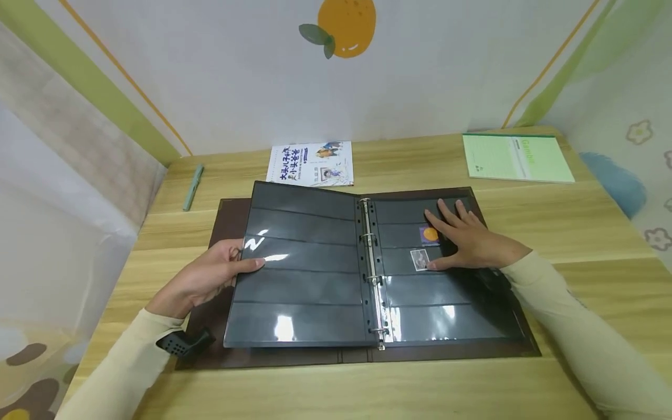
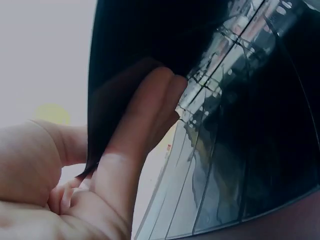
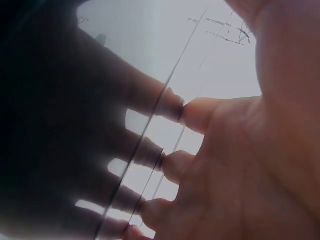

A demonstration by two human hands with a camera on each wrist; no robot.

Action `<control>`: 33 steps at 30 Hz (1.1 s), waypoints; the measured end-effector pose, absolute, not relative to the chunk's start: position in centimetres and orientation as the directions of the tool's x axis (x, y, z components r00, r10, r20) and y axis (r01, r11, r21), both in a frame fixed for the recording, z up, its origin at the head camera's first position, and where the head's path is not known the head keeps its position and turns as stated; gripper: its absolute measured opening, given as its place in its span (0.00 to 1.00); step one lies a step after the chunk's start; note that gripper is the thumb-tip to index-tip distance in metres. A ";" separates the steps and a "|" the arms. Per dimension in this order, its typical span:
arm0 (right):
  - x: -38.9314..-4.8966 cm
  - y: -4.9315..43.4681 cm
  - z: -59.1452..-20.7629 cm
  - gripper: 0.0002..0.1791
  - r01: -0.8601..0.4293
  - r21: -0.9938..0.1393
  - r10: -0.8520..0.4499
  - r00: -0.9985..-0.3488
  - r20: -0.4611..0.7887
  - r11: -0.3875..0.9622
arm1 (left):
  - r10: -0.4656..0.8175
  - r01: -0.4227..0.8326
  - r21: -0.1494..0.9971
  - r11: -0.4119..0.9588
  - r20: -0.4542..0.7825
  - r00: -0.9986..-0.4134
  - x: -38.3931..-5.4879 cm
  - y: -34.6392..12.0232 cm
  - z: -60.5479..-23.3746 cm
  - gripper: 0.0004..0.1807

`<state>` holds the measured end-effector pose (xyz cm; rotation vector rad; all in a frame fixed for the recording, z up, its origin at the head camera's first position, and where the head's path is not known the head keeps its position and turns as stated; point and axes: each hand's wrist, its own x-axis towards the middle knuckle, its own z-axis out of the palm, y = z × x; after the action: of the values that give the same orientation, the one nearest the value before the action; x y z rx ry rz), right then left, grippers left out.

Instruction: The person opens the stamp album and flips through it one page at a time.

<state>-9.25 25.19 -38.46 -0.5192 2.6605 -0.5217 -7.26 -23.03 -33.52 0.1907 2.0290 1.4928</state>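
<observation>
A brown ring binder (image 1: 353, 357) lies spread on the table, with black pocket pages on metal rings (image 1: 372, 265). My left hand (image 1: 210, 274) pinches the outer edge of the left page (image 1: 299, 286), thumb on top and fingers beneath. In the left wrist view that page (image 2: 125, 35) stands lifted over the fingers. My right hand (image 1: 469, 239) lies with spread fingers on the right page (image 1: 430, 321); its fingertips (image 3: 172, 107) touch the glossy surface in the right wrist view. By its thumb are a grey stamp (image 1: 419, 260) and a purple stamp with an orange disc (image 1: 429, 235).
A white booklet (image 1: 310, 164) with blue lettering lies behind the binder. To the back right is a green notebook (image 1: 517, 157). A green pen (image 1: 193, 188) rests at the back left. The table's (image 1: 604, 233) far edge meets a patterned curtain.
</observation>
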 end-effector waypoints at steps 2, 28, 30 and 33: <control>-9.3 25.2 -38.4 0.66 -0.282 -0.419 -0.420 -0.861 -0.286 0.863 | 0.446 -0.232 0.905 0.357 -0.383 -0.809 -7.3 -23.1 -33.7 0.22; -9.2 25.3 -38.6 0.66 -0.288 -0.402 -0.417 -0.864 -0.281 0.869 | 0.247 0.113 0.647 0.754 -0.120 -0.961 -7.3 -23.4 -36.0 0.23; -9.2 25.3 -38.5 0.66 -0.290 -0.406 -0.419 -0.865 -0.276 0.866 | 0.252 0.186 0.548 0.816 -0.048 -0.966 -7.1 -23.1 -36.3 0.22; -9.2 25.3 -38.4 0.66 -0.296 -0.408 -0.425 -0.863 -0.272 0.864 | 0.326 0.324 0.409 0.853 0.066 -0.943 -6.8 -22.6 -36.7 0.29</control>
<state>-9.22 25.29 -38.40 -0.5374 2.6813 -0.5063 -6.81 -22.59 -36.70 0.5295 3.0186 0.6646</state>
